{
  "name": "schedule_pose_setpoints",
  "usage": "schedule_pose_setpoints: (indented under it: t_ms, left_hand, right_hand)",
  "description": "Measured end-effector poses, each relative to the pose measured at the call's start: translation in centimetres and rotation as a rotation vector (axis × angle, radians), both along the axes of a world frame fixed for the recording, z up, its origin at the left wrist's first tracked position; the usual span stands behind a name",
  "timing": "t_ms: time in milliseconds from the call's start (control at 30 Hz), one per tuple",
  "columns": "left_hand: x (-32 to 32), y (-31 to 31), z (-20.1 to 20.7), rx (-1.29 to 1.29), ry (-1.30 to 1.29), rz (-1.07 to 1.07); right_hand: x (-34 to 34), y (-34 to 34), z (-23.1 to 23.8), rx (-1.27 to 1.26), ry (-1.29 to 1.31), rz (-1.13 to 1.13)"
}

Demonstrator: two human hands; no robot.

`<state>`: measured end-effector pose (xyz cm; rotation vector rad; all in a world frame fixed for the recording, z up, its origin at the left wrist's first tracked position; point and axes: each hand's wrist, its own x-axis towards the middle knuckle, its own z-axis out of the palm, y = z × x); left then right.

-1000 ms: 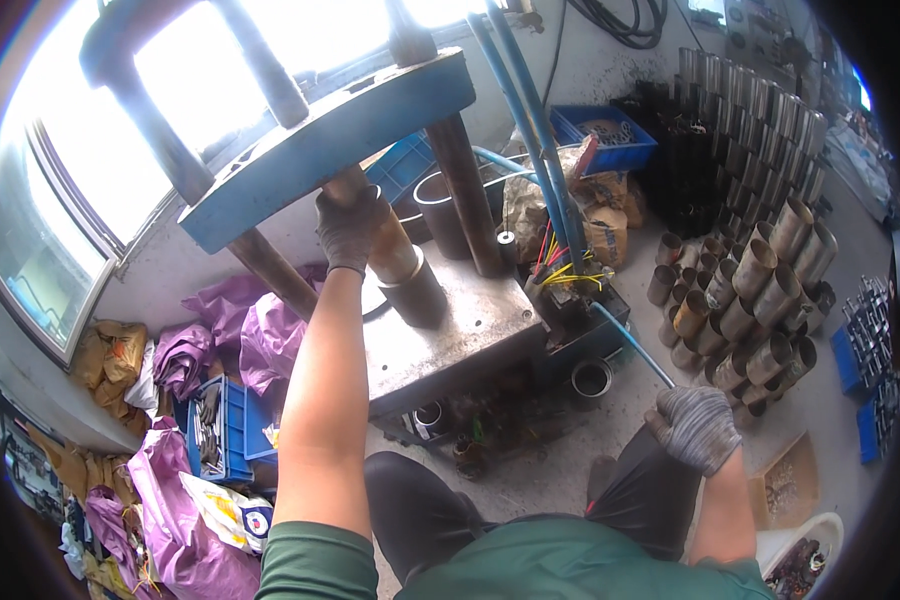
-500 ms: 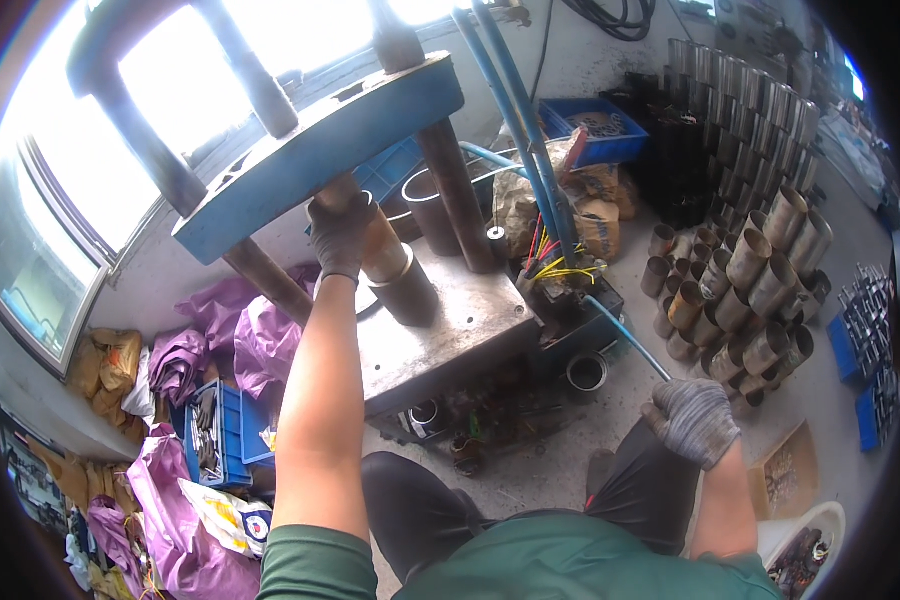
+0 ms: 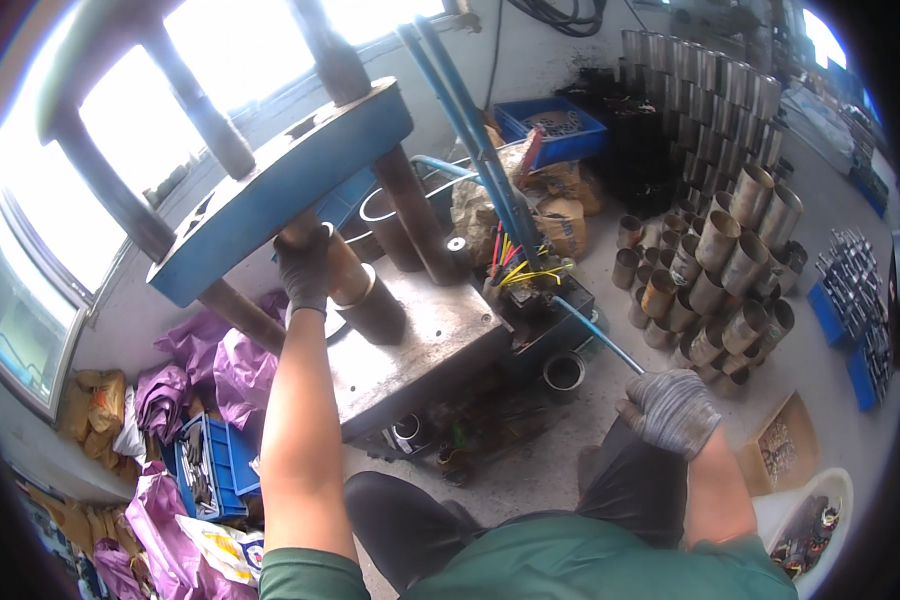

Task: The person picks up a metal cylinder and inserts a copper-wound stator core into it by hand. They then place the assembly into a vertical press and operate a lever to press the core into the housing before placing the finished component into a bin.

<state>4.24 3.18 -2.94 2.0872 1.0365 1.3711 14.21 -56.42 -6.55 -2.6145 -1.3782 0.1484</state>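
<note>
My left hand (image 3: pixel 303 268), in a dark glove, is closed round the upper part of a brownish metal tube (image 3: pixel 347 278) below the blue crossplate (image 3: pixel 290 190) of a press. The tube stands upright on a wider dark metal cylinder (image 3: pixel 378 318) with a pale rim, which rests on the press bed (image 3: pixel 425 345). The glove hides part of the tube's top, so its contact with the ram cannot be made out. At the right, my right hand (image 3: pixel 673 412), in a grey knit glove, is wrapped round the end of a blue lever (image 3: pixel 598 334).
Another large cylinder (image 3: pixel 395 232) stands behind on the bed. Stacked metal sleeves (image 3: pixel 720 250) cover the floor at right. Purple sacks (image 3: pixel 240 375) and a blue crate (image 3: pixel 235 470) lie at left. A white bucket (image 3: pixel 838 500) and a cardboard box (image 3: pixel 785 440) are near my right arm.
The whole scene has shifted left and slightly down as my head turned. Both hands keep their holds on the tube and the lever.
</note>
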Motion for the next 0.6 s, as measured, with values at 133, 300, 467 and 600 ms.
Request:
schedule_pose_setpoints:
  t_ms: [133, 300, 467, 600]
  left_hand:
    - [-2.0, 7.4, -2.3, 0.073, -0.045, -0.115]
    - [-2.1, 10.7, -4.8, 0.146, 0.067, -0.163]
    - [-2.8, 14.9, -4.9, 0.175, 0.039, -0.170]
    - [-2.5, 15.8, -4.5, 0.184, 0.046, -0.154]
  right_hand:
    - [-0.3, 0.1, 0.6, 0.125, 0.073, 0.035]
    - [1.2, 0.2, 0.2, 0.093, 0.088, 0.080]
    - [4.7, 4.7, 2.8, 0.266, -0.136, 0.182]
    - [9.3, 13.6, 9.0, 0.828, -0.355, 0.135]
